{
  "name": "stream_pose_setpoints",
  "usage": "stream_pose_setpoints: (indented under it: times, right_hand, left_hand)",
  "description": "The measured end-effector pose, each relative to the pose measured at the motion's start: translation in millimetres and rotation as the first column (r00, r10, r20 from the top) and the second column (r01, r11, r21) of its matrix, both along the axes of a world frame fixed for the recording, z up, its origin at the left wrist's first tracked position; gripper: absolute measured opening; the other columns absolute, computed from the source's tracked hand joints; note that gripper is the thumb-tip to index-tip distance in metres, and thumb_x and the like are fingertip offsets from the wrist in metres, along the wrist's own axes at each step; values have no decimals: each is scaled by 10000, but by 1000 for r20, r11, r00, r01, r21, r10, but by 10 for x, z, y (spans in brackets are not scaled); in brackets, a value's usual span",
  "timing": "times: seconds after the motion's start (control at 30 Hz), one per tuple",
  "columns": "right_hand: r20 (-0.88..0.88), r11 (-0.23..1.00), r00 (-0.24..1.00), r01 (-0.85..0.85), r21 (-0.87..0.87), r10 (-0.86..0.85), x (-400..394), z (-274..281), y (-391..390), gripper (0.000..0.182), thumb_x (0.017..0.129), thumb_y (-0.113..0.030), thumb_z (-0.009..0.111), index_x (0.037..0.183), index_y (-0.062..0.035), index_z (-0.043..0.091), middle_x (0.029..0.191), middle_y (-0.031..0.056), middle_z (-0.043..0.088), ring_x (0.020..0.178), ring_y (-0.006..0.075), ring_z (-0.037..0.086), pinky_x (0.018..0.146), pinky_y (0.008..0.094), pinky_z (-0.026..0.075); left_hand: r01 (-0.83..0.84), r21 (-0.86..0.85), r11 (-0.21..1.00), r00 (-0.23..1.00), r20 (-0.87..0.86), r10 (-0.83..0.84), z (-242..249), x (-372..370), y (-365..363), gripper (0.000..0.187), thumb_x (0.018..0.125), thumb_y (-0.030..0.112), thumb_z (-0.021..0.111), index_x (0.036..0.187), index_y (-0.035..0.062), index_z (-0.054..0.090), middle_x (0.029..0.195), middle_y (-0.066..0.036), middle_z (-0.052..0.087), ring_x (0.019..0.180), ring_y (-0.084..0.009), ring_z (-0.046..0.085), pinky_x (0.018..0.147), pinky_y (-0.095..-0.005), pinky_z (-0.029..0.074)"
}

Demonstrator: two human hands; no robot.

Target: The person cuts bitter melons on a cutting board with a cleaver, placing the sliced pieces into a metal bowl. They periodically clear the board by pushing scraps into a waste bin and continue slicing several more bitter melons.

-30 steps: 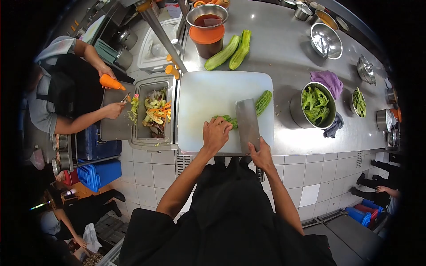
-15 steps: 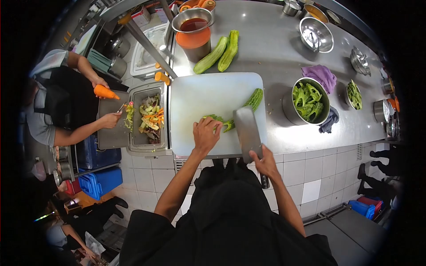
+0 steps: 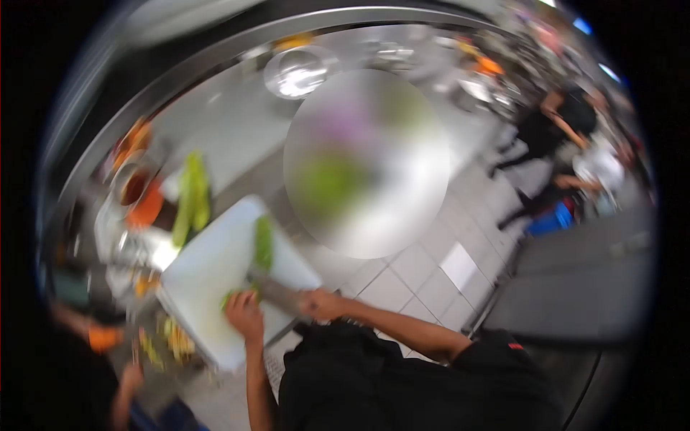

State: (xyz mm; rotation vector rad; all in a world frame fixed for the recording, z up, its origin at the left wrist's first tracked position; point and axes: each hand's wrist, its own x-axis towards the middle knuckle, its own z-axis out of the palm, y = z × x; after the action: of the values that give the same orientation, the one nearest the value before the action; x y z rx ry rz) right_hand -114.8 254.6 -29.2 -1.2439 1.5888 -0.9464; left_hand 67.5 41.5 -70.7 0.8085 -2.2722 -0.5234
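Observation:
The whole view is smeared by motion. My right hand (image 3: 321,304) is wrapped round the handle of a wide cleaver (image 3: 277,293), whose blade lies over the near right part of the white cutting board (image 3: 205,262). On the board's left part, my left hand (image 3: 245,314) has its fingers bent over green pieces (image 3: 226,299); how firmly they are held is too blurred to tell. A longer green gourd piece (image 3: 263,244) lies beyond the blade, near the board's right edge.
Two long green gourds (image 3: 192,197) lie behind the board, beside an orange-rimmed container (image 3: 146,205). A metal bowl (image 3: 296,75) stands further back. At lower left, a co-worker's hand holds a carrot (image 3: 105,337) near food scraps (image 3: 177,339). People stand at right. A blurred oval hides the counter's middle.
The view has swung right and tilted, so the board and both hands now appear further left and lower. The cleaver remains in my right hand.

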Motion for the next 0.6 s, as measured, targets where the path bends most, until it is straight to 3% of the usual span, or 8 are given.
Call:
stream_pose_setpoints:
  times: [0.1, 0.13, 0.37, 0.43, 0.47, 0.53, 0.57, 0.6]
  right_hand:
    - [-63, 990, 994, 77, -119, -85, 252, -74, 97, 313, 936, -157, 706, 1156, -1, 547, 959, 252, 646, 947, 399, 676, 796, 492, 517]
    - [-27, 994, 996, 90, 70, -88, 278, -6, 89, 323, 935, -174, 718, 1150, 7, 557, 1010, 276, 648, 980, 446, 661, 811, 508, 513]
    - [-63, 944, 946, 321, 71, -317, 247, 237, 394, 353, 984, -232, 695, 1186, 28, 566, 1052, 292, 663, 982, 430, 672, 833, 492, 536]
    - [-26, 878, 901, 427, 218, -432, 154, 525, 458, 399, 1000, -283, 686, 1198, 45, 574, 1002, 268, 680, 916, 393, 694, 796, 468, 557]
    - [-38, 862, 899, 430, 269, -436, 54, 680, 451, 426, 1005, -317, 683, 1194, 52, 581, 967, 255, 687, 872, 373, 703, 768, 455, 566]
    - [-190, 865, 871, 481, 144, -453, -42, 715, 407, 465, 1009, -373, 673, 1178, 55, 605, 932, 245, 697, 860, 366, 709, 762, 453, 567]
    - [-85, 826, 887, 454, 333, -453, -114, 776, 378, 497, 1008, -397, 666, 1190, 63, 622, 967, 263, 700, 936, 395, 695, 841, 462, 553]
    - [-215, 835, 822, 548, 47, -527, -67, 501, 391, 481, 1004, -371, 679, 1179, 75, 624, 934, 241, 713, 877, 409, 696, 828, 472, 553]
  left_hand:
    - [-60, 139, 989, 976, 215, 29, 593, 4, 49, 118, 926, 224, 723, 888, 113, 726, 902, -70, 654, 891, -308, 626, 810, -501, 453]
    - [-135, 102, 986, 941, 324, 95, 649, 14, 57, 98, 924, 222, 726, 910, 125, 723, 922, -54, 650, 910, -298, 625, 815, -499, 454]
    - [-192, 0, 981, 899, 400, 176, 646, -47, -105, 181, 909, 294, 762, 1011, 145, 740, 1003, -46, 665, 977, -293, 624, 861, -499, 452]
    - [2, -223, 975, 987, 157, 34, 661, -219, -91, 372, 883, 397, 788, 1117, 112, 743, 1089, -93, 683, 1047, -329, 618, 936, -511, 436]
    - [36, -189, 981, 981, 195, 1, 498, -270, -82, 535, 853, 478, 800, 1199, 76, 729, 1156, -140, 683, 1110, -357, 603, 1013, -519, 406]
    - [102, -132, 986, 952, 299, -58, 656, -329, -29, 490, 828, 491, 807, 1163, 137, 755, 1136, -91, 676, 1137, -349, 587, 1051, -518, 381]
    - [95, -65, 993, 951, 301, -71, 686, -330, -43, 448, 830, 474, 803, 1157, 168, 766, 1140, -68, 670, 1140, -354, 574, 1052, -520, 380]
    - [92, -66, 994, 949, 306, -68, 543, -287, -128, 407, 851, 436, 791, 1180, 197, 770, 1146, -59, 666, 1176, -353, 545, 1053, -536, 376]
